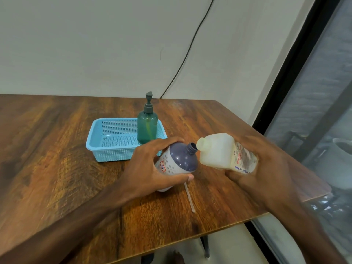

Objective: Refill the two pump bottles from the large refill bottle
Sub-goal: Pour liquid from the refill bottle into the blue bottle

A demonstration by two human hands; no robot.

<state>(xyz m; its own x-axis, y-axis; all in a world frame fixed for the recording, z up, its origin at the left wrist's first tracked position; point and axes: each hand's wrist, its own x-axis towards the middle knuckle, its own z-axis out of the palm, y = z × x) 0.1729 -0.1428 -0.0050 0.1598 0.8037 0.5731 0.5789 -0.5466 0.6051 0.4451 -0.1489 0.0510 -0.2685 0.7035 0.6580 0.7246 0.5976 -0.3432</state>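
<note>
My left hand (152, 168) grips a purple-shouldered pump bottle (181, 161) with a white patterned label. Its pump is off, and its open neck tilts up to the right. My right hand (262, 164) holds the large whitish refill bottle (219, 151) tipped on its side, its spout just touching the purple bottle's neck. A second pump bottle (147, 128), teal with a grey pump fitted, stands upright in the right end of the blue basket (106, 149). A thin clear pump tube (189, 197) lies on the table below my hands.
The wooden table (57, 168) ends close on the right at a dark-framed window (304, 92). A black cable (188, 52) runs down the wall behind the table.
</note>
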